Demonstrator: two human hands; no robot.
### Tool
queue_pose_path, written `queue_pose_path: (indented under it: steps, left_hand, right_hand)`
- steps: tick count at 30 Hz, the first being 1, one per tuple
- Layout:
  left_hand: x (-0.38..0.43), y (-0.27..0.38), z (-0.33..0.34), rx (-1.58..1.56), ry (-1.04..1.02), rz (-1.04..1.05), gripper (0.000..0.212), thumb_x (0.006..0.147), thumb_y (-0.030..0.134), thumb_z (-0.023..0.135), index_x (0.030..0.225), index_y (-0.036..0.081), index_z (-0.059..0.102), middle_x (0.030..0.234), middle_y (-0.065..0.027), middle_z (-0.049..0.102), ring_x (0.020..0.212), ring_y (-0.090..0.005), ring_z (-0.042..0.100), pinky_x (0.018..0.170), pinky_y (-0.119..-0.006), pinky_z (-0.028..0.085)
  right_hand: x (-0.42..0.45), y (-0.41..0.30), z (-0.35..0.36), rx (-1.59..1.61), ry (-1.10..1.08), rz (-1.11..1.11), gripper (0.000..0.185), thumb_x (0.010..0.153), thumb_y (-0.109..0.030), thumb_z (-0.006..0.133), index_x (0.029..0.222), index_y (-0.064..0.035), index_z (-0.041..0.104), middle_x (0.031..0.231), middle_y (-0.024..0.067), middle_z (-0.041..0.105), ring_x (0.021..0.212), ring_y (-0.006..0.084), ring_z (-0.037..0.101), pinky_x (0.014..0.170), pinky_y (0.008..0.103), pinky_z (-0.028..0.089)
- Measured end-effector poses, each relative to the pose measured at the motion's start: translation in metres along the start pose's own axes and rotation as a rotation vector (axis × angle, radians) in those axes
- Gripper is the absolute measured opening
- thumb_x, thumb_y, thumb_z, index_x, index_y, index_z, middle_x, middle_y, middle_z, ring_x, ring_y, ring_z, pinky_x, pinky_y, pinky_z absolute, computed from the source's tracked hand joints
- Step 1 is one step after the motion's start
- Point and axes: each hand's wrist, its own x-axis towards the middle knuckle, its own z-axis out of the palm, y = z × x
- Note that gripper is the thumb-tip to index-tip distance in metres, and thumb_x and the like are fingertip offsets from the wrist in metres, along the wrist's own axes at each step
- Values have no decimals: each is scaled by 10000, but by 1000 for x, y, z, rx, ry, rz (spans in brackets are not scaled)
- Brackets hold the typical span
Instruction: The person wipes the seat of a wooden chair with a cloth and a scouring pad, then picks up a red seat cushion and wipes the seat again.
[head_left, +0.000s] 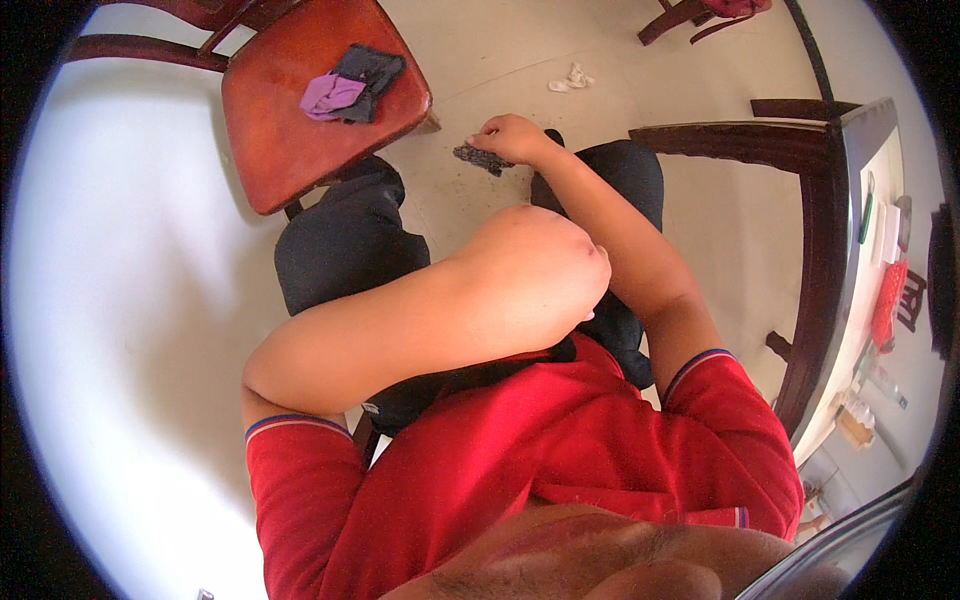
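Note:
My right hand (511, 139) is stretched out low over the floor. Its thumb and fingers pinch a dark, rough-textured piece of material (484, 159), perhaps fabric or mesh. Across my lap lies my left forearm, and my left hand (551, 266) is bent at the wrist near my right forearm. Its fingers are turned away and mostly hidden, so I cannot tell whether it holds anything. Dark specks (487, 191) dot the floor beneath the dark piece. Both of my knees, in dark trousers (349, 247), are spread to either side.
A reddish-brown wooden chair (277, 142) stands at the front left, with a purple cloth (331, 96) and a dark cloth (379, 67) on its seat. Crumpled white material (574, 78) lies on the floor ahead. On the right, a dark-framed table (840, 300) bears a red item (889, 300) and other objects.

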Motion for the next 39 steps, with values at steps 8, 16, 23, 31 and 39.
queue_pose_path:
  steps: [8,16,23,31,39]
  left_hand:
    - [1,0,-2,-14,-46,-38,353,808,291,732,1003,15,634,849,-159,676,855,-362,668,771,-472,527]
    - [1,0,-3,-17,-43,-39,354,812,288,730,1012,12,636,861,-163,678,876,-363,666,785,-471,526]
    - [1,0,-2,3,-62,-77,353,812,292,730,1007,12,640,871,-161,679,886,-364,664,784,-473,530]
    - [2,-1,-1,23,-60,-69,353,812,294,729,1022,24,642,861,-154,674,879,-360,666,777,-469,531]
    - [5,0,-2,21,-87,-99,357,813,295,729,1031,27,641,873,-151,675,884,-360,666,780,-470,533]
  right_hand:
    - [2,5,3,46,29,-10,555,799,-535,693,952,-4,735,915,215,716,864,369,682,782,439,528]
    - [10,8,8,2,19,-52,582,803,-555,690,994,-7,728,961,210,715,890,367,681,797,441,526]
    - [6,4,6,24,12,-36,564,799,-543,686,986,-13,735,963,209,717,890,366,681,796,444,526]
    - [3,0,4,38,5,-23,521,796,-507,686,962,-16,738,939,215,715,884,373,681,791,450,525]
    - [7,5,8,0,44,-75,539,801,-519,683,959,-7,735,913,217,713,846,370,685,759,454,529]
